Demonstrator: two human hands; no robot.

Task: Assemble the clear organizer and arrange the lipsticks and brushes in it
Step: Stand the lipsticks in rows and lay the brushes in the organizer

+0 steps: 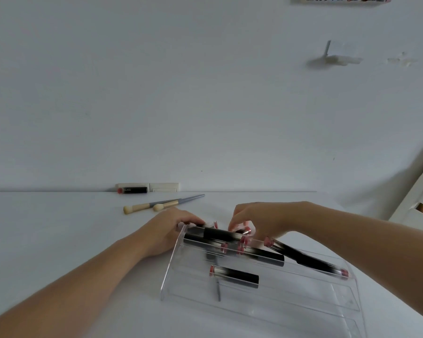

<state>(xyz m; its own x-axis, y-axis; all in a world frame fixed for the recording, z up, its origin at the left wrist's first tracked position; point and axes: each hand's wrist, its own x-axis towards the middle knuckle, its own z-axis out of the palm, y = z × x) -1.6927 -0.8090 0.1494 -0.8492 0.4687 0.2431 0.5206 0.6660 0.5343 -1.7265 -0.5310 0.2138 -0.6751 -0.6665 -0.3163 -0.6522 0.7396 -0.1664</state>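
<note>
Your left hand [166, 230] grips the upper left corner of the clear organizer [261, 286], fingers curled over its top edge. Your right hand [257, 220] pinches a lipstick [244, 231] at the top tier with curled fingertips. The organizer sits on the white desk [59, 240] at the lower centre of the frame, with several black lipsticks lying across its tiers. Further up, two brushes [156, 204] lie on the desk, and one more lipstick [132, 190] rests against the wall.
</note>
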